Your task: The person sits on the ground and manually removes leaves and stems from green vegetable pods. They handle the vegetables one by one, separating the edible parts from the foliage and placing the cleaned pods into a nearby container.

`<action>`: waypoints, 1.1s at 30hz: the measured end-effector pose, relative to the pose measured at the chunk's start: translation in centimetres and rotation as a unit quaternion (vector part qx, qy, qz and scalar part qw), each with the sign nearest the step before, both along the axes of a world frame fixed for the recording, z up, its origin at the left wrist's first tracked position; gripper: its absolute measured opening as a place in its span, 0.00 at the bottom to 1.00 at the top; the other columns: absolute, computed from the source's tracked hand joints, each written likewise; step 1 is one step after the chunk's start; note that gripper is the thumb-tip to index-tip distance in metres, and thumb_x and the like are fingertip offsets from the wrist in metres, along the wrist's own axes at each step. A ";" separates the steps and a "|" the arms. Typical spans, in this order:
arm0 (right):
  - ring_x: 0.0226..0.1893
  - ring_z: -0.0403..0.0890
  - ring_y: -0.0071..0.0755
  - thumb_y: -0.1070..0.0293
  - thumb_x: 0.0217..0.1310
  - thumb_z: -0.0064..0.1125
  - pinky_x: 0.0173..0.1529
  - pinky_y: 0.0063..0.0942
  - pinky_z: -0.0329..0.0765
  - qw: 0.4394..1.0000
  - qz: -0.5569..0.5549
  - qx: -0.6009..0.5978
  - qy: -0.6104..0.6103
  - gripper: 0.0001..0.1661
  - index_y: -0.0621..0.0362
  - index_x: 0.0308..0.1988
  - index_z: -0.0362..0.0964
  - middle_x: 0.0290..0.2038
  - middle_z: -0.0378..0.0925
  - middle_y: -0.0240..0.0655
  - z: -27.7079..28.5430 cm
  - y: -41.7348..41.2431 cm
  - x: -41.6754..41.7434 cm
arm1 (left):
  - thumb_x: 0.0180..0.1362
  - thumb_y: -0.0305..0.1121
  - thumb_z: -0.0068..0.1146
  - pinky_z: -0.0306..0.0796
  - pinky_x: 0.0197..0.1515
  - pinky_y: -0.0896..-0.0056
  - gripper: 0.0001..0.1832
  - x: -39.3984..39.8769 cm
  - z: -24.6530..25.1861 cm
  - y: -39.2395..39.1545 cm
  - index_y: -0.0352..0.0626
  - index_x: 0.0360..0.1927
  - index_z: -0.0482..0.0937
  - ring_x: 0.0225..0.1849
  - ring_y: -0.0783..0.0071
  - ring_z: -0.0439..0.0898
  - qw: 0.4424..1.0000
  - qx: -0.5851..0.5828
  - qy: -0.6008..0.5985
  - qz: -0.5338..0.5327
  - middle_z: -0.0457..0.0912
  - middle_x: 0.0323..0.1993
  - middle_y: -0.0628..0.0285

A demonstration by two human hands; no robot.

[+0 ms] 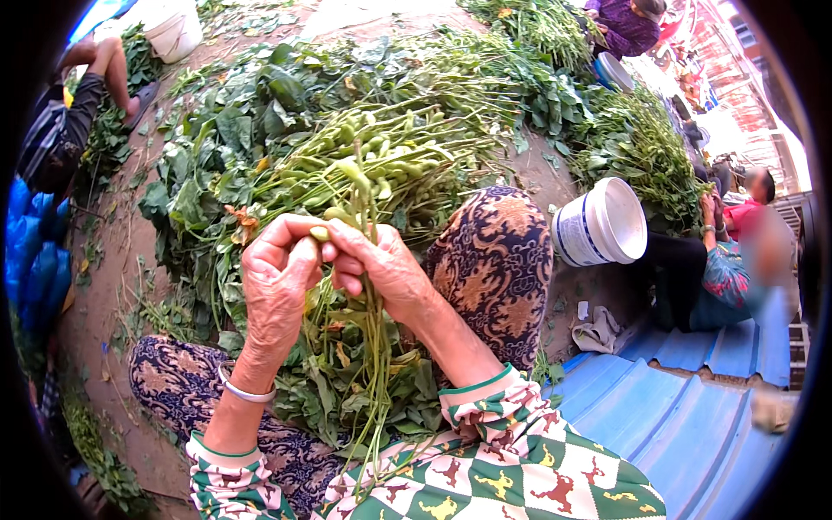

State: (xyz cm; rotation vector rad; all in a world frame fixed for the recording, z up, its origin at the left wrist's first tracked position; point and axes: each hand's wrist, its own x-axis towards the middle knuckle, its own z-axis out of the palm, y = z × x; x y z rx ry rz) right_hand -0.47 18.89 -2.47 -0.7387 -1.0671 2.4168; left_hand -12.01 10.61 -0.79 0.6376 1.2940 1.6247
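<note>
My left hand (281, 273), with a metal bangle (247, 385) below its wrist, pinches a green soybean pod (319, 233) between thumb and fingers. Close beside it, touching near the fingertips, my right hand (383, 263) grips a bunch of soybean stalks (372, 325). Pods still hang on the stalks above that hand, and the long stems trail down towards my lap. Just beyond my hands lies a heap of cut stalks thick with green pods (383, 146). Leaves (325, 390) are piled between my knees.
A white plastic bucket (588, 227) lies tilted to the right of my knee. Blue corrugated metal sheets (643, 416) lie at lower right. Co-workers sit at left (58, 140), right (721, 279) and upper right (627, 29). Another white bucket (172, 32) stands at upper left.
</note>
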 end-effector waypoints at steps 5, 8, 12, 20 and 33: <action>0.15 0.69 0.15 0.53 0.65 0.51 0.20 0.15 0.65 0.995 0.030 0.081 -0.053 0.21 0.59 0.27 0.74 0.15 0.66 0.22 0.1 0.1 -0.2 | 0.63 0.24 0.47 0.77 0.35 0.74 0.07 -0.6 2.3 -0.8 0.30 0.41 0.71 0.31 0.72 0.80 0.996 0.016 0.038 -0.074 0.77 0.29 0.60; 0.17 0.71 0.18 0.54 0.66 0.49 0.23 0.17 0.68 0.991 0.060 0.117 -0.040 0.22 0.62 0.29 0.74 0.17 0.70 0.26 0.4 0.0 -0.3 | 0.62 0.27 0.50 0.75 0.29 0.76 0.06 -1.3 1.6 -0.7 0.32 0.35 0.71 0.25 0.75 0.79 0.998 0.002 0.026 -0.057 0.76 0.25 0.62; 0.19 0.74 0.19 0.58 0.68 0.47 0.26 0.19 0.72 0.980 0.074 0.184 -0.009 0.20 0.64 0.32 0.73 0.20 0.74 0.29 -0.1 0.3 -0.3 | 0.62 0.28 0.50 0.73 0.24 0.76 0.08 -1.6 1.7 -0.4 0.34 0.30 0.70 0.22 0.76 0.77 0.997 -0.028 0.057 -0.052 0.74 0.22 0.64; 0.19 0.74 0.19 0.59 0.69 0.45 0.24 0.19 0.72 0.971 0.057 0.230 -0.036 0.20 0.65 0.32 0.73 0.21 0.74 0.29 -0.7 0.1 -0.4 | 0.63 0.29 0.48 0.71 0.21 0.77 0.07 -1.7 -0.1 0.2 0.36 0.32 0.69 0.20 0.75 0.77 0.997 -0.023 -0.019 -0.071 0.75 0.23 0.62; 0.15 0.72 0.18 0.57 0.68 0.46 0.19 0.18 0.70 0.965 -0.030 0.243 -0.099 0.23 0.64 0.27 0.73 0.16 0.70 0.28 -1.6 -0.6 -0.9 | 0.62 0.27 0.48 0.69 0.15 0.77 0.09 -1.2 -1.0 1.4 0.35 0.27 0.70 0.14 0.78 0.75 0.998 -0.040 0.034 -0.021 0.74 0.17 0.63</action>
